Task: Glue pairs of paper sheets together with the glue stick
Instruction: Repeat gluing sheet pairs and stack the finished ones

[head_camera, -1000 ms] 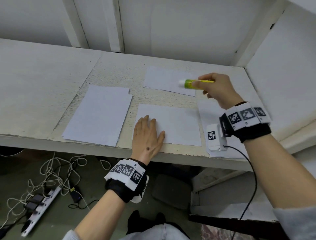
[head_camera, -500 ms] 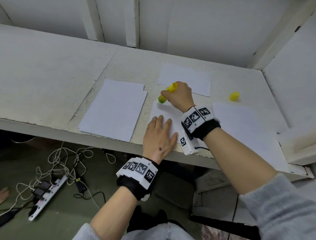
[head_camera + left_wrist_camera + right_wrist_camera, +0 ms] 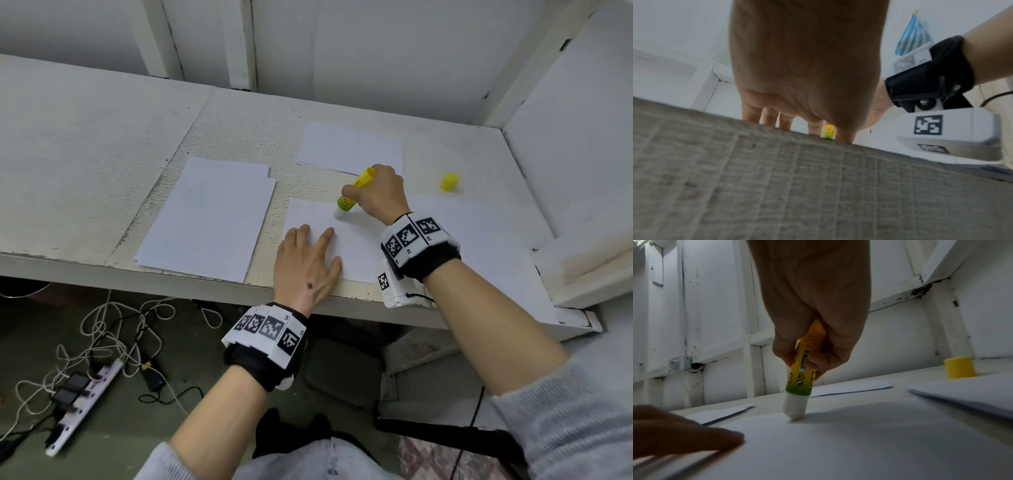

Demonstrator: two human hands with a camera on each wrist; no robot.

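My R hand (image 3: 380,195) fingers grasp glue stick (image 3: 352,193), tip on sheet (image 3: 356,253); L hand (image 3: 306,270) fingers flat, pressing sheet.

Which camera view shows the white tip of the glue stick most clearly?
The right wrist view: the glue stick fills the middle, its white tip touching the sheet. The head view shows it small under the right hand. The left wrist view shows only a yellow-green sliver.
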